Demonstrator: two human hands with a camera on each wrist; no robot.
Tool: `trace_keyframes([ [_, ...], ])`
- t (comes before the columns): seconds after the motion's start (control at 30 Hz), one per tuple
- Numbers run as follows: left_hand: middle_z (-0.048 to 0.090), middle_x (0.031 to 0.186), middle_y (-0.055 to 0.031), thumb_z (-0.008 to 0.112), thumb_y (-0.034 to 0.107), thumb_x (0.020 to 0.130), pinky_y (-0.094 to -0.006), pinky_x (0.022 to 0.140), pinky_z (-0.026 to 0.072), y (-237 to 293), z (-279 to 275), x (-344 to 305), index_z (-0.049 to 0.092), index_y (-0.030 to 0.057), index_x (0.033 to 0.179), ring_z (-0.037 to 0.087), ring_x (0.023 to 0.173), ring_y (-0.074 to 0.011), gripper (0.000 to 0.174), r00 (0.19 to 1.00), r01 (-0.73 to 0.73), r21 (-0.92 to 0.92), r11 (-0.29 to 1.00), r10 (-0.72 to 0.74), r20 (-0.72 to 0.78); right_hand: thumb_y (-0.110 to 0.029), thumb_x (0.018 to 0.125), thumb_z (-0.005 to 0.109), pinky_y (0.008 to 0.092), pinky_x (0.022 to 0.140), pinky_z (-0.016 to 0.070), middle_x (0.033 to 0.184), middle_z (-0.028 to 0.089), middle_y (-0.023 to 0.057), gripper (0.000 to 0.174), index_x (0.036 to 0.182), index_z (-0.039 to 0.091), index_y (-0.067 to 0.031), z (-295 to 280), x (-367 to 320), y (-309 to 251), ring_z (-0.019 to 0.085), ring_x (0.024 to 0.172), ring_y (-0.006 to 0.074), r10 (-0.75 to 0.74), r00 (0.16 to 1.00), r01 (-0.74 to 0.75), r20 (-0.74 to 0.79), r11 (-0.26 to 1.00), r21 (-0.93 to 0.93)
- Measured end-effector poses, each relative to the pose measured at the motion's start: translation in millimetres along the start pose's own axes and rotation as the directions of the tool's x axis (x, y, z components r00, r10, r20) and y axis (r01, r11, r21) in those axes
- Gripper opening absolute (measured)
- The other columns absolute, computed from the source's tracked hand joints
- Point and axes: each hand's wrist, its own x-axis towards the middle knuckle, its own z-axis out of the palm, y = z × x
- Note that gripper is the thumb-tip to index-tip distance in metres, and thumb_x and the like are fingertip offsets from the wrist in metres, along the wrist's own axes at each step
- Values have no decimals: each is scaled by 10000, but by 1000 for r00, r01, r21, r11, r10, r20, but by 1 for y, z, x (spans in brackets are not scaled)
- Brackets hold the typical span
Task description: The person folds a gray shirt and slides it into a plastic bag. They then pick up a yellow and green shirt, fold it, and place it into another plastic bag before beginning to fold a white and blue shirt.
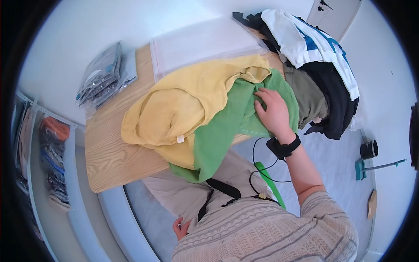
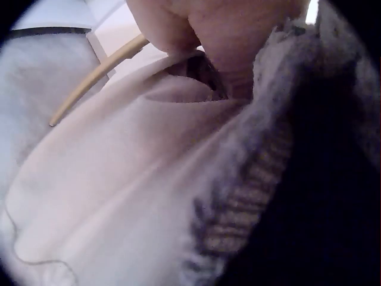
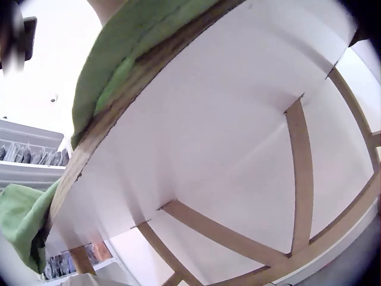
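Observation:
A yellow garment [image 1: 174, 109] lies bunched over a green garment [image 1: 218, 135] on the wooden table, and both hang a little past its front edge. My right hand [image 1: 274, 111] rests on the green cloth with its fingers spread and slightly bent. In the right wrist view, green cloth [image 3: 101, 77] drapes over the table edge. Down by my lap, my left hand [image 1: 180, 229] is partly hidden at the shirt hem, its fingers loosely bent. The left wrist view shows part of that hand [image 2: 208, 30] against the light trousers [image 2: 107, 167].
A clear plastic bag [image 1: 205, 43] lies at the table's back, with packaged clothes [image 1: 102, 74] at the left. White, black and olive clothes [image 1: 323, 65] are piled at the right. Shelves [image 1: 56, 161] stand left; a black cable [image 1: 253, 161] hangs below the table edge.

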Motion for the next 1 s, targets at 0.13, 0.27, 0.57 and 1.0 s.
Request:
trace_keyframes([
  [0.13,378,1301,-110,769,63,702,-334,923,391,20,-17,4,707,148,1018,410,1170,-279,333,985,172,-129,977,-166,54,-122,774,636,405,846,475,1067,624,110,210,970,633,-46,0,3,-1,578,989,306,-18,1000,18,-7,1000,-15],
  [0.27,382,1298,-108,758,58,705,-333,886,416,-17,-15,-1,708,139,970,426,1149,-272,281,919,390,-144,909,-374,128,-101,766,629,405,854,474,1055,625,122,215,973,630,-42,1,3,-5,578,985,314,-14,1000,15,2,999,-37],
  [0.57,433,1230,-169,736,224,748,-344,825,457,11,-24,36,577,116,1200,470,1098,-280,491,744,600,-64,797,-527,412,-66,768,613,407,873,469,1096,612,149,227,990,615,-15,3,9,-8,575,1000,335,12,998,-5,69,996,-92],
  [1.0,569,1189,-172,713,162,763,-387,917,443,121,-68,130,543,53,1235,527,1084,-333,513,687,-43,18,999,16,727,-42,768,608,419,875,461,1125,592,164,265,1030,595,-3,0,11,-9,563,1009,352,11,994,-4,108,998,-64],
])
